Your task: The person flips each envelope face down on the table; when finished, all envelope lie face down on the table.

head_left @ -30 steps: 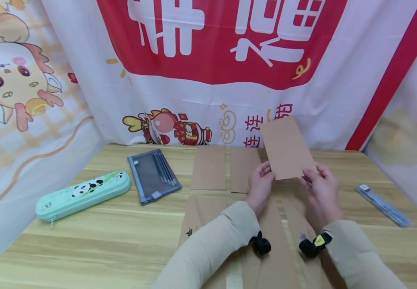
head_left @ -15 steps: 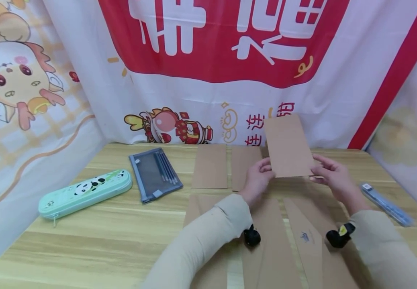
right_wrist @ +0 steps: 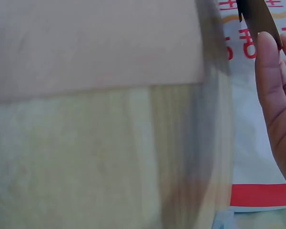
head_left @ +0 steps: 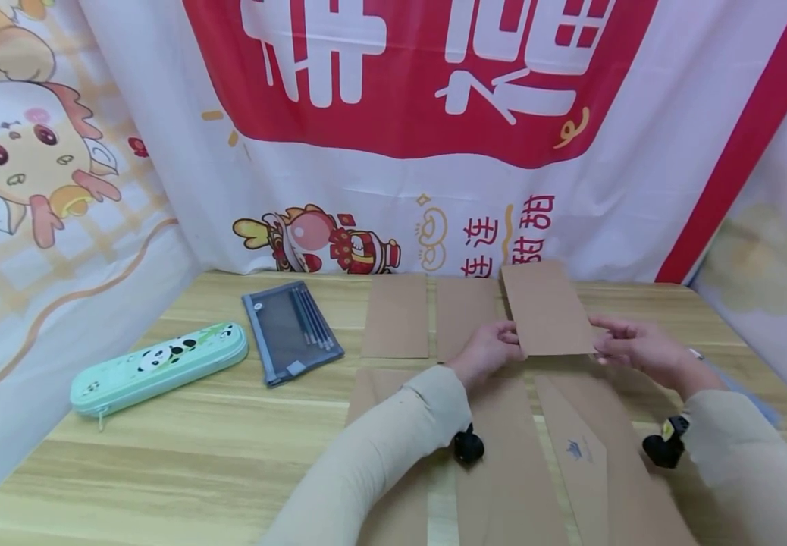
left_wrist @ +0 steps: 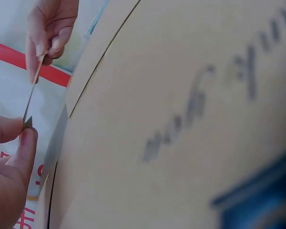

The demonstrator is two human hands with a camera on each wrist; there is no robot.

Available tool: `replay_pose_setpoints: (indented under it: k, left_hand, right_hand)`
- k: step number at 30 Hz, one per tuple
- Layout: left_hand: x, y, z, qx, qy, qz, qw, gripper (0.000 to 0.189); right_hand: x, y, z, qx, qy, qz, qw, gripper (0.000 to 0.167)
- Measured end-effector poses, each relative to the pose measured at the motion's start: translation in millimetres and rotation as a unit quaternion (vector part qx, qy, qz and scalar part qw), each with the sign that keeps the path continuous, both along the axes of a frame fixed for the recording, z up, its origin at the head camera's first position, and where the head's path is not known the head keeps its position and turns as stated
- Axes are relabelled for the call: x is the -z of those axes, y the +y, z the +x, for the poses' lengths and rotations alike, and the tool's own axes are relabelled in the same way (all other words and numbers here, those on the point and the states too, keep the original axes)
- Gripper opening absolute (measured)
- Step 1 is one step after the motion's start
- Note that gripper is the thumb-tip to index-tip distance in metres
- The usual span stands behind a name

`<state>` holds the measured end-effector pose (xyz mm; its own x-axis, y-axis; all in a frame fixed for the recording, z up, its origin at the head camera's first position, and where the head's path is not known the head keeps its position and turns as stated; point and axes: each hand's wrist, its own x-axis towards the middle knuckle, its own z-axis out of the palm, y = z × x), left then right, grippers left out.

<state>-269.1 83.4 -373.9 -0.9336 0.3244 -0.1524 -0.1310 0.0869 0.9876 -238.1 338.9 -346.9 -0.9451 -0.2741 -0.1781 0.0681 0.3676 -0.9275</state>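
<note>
A small brown kraft card [head_left: 549,311] is held tilted low over the back of the table, to the right of two similar cards. My left hand [head_left: 489,350] pinches its near left corner between thumb and fingers. At the near right corner, my right hand [head_left: 639,350] pinches the edge. In the left wrist view the card [left_wrist: 33,90] shows edge-on between both hands. The right wrist view has the card [right_wrist: 260,19] between my right thumb and fingers. Two flat kraft cards, one on the left [head_left: 399,315] and one in the middle [head_left: 463,307], lie beside it.
Larger kraft envelopes lie in front, one with a crown print [head_left: 574,447], another in the middle [head_left: 512,447]. A mint panda pencil case [head_left: 161,368] and a mesh zip pouch [head_left: 291,330] with pencils lie left. A slim blue packet [head_left: 751,396] is partly hidden at right. Printed cloth [head_left: 339,167] hangs behind.
The card has come down toward the table and tilted flatter. My right hand shifted outward to the right along its near edge, and the right sleeve now covers part of the blue packet.
</note>
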Motion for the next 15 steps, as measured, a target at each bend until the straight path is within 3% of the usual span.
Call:
replay_pose_setpoints:
  k: [8, 15]
  left_hand:
    - [4.5, 1.0, 0.1, 0.027, 0.002, -0.027, 0.9993, 0.058]
    - [8.1, 6.2, 0.5, 0.042, -0.020, -0.018, 0.9988, 0.061]
  right_hand:
    - [13.5, 4.9, -0.5, -0.004, -0.055, 0.020, 0.9983, 0.067]
    - [19.1, 8.2, -1.4, -0.009, -0.073, 0.026, 0.9970, 0.065]
